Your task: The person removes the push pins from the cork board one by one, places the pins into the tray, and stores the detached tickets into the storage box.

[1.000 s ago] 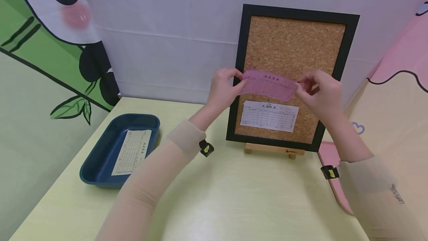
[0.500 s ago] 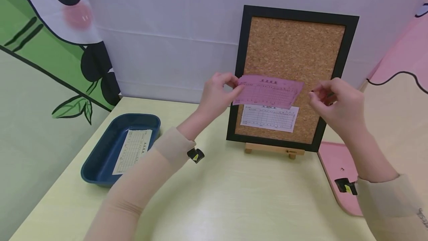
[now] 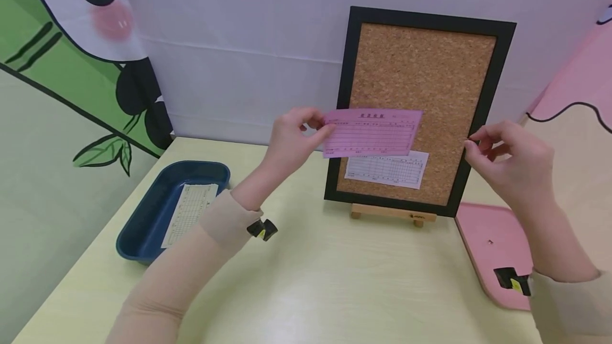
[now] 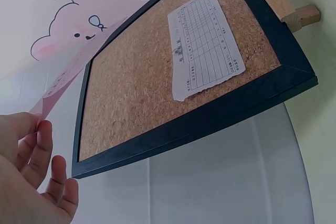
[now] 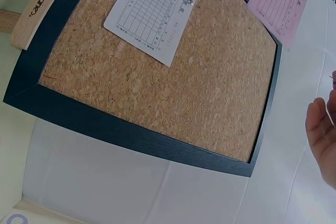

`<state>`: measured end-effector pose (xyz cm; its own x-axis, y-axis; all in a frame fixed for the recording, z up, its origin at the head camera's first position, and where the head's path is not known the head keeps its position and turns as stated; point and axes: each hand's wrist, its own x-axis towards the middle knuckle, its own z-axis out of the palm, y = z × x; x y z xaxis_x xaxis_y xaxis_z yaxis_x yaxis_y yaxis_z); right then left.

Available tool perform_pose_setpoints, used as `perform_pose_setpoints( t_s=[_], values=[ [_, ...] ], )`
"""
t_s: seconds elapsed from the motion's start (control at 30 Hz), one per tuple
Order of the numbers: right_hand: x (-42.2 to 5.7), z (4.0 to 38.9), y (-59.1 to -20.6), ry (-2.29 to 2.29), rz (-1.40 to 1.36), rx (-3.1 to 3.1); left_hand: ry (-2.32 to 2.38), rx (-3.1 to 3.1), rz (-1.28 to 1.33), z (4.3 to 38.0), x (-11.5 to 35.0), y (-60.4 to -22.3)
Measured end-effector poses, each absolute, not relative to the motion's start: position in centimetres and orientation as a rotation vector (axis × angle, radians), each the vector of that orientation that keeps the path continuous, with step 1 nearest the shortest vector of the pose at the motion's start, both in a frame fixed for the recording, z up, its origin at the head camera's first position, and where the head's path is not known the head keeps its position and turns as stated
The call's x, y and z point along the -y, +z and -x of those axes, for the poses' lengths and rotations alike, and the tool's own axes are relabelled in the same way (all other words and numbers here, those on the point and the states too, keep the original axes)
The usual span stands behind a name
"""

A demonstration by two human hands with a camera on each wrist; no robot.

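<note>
My left hand (image 3: 294, 134) pinches the left edge of a pink printed receipt slip (image 3: 375, 132) between thumb and finger. The slip hangs in front of a black-framed corkboard (image 3: 425, 68), covering the top of a white receipt slip (image 3: 387, 171). That white slip is fixed to the cork by a pushpin (image 5: 190, 1), seen in the right wrist view. Right of the frame, my right hand (image 3: 516, 163) has thumb and fingertip together on a tiny dark pin-like thing (image 3: 468, 139), too small to make out fully. It is apart from the pink slip.
The corkboard stands on a small wooden easel (image 3: 392, 212). To the left, a blue tray (image 3: 138, 251) holds another printed slip (image 3: 191, 211). A pink tray (image 3: 483, 222) with a small pin (image 3: 490, 241) lies at the right, partly behind my right forearm.
My right hand has let go of the pink slip and moved right and down. My left hand has drawn the slip left and slightly down, and it now hangs flatter.
</note>
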<state>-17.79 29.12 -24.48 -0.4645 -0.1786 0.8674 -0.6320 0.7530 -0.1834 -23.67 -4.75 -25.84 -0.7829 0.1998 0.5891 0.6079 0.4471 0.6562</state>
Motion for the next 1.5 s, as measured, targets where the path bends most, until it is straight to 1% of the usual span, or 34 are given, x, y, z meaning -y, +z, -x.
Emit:
perform_pose_setpoints(
  t_s=[0.4,0.83,1.23,1.5],
  values=[
    [-30.1,16.7,-24.8,0.619,-0.623,2.009,-1.231,2.363,0.612,22.2,8.0,-25.2],
    [-30.7,14.3,-25.5,0.618,-0.487,2.044,-1.199,2.379,0.537,21.1,11.6,-25.1],
    [-33.6,13.5,-27.9,0.664,-0.386,2.125,-1.088,2.471,0.425,20.5,15.5,-25.4],
    [-35.4,12.9,-29.5,0.695,-0.251,2.234,-1.018,2.513,0.367,20.5,17.7,-26.1]
  ],
)
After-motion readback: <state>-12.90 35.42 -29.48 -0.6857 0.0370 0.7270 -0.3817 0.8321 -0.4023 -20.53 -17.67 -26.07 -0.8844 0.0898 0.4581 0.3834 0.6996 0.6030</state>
